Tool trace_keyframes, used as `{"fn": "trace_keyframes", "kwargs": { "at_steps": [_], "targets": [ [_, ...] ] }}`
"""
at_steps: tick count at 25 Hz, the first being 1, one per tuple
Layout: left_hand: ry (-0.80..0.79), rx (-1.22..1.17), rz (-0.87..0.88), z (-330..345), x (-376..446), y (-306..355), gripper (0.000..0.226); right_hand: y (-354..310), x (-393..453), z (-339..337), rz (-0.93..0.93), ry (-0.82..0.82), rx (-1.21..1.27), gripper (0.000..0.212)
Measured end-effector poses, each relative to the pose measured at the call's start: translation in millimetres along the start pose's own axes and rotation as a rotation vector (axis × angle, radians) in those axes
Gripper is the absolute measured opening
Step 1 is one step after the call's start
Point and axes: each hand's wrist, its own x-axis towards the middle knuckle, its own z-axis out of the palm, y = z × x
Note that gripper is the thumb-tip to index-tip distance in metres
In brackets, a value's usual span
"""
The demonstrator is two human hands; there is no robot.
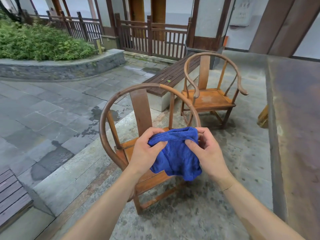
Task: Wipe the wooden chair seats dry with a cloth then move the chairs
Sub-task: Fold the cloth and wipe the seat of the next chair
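Two wooden chairs stand here: the near chair (149, 108) at the centre and the far chair (213, 97) at two o'clock from it. One blue cloth (174, 153) is held by two hands, the left hand (147, 153) and the right hand (207, 153). One dark bench (171, 75) lies at twelve o'clock, and one long table (296, 118) at three o'clock.

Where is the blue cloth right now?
In the head view, the blue cloth is low in the middle, held up between the left hand and the right hand, just above the seat of the near wooden chair.
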Motion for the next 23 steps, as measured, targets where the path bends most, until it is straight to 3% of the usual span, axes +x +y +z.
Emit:
{"fn": "trace_keyframes", "kwargs": {
  "at_steps": [6,12,18,23],
  "targets": [
    [0.104,-0.012,-0.119,44,48,-38,0.020,50,67,-33,0.050,-0.063,-0.010,0.028],
    [0.197,-0.036,-0.238,39,97,-98,0.020,114,136,-11,0.138,-0.151,-0.008,0.025],
    [0.325,-0.085,-0.396,29,127,-202,0.021,206,190,28,0.241,-0.292,-0.128,0.030],
    [0.438,-0.123,-0.603,38,137,-328,0.016,327,216,54,0.392,-0.365,-0.214,0.038]
  ]
}}
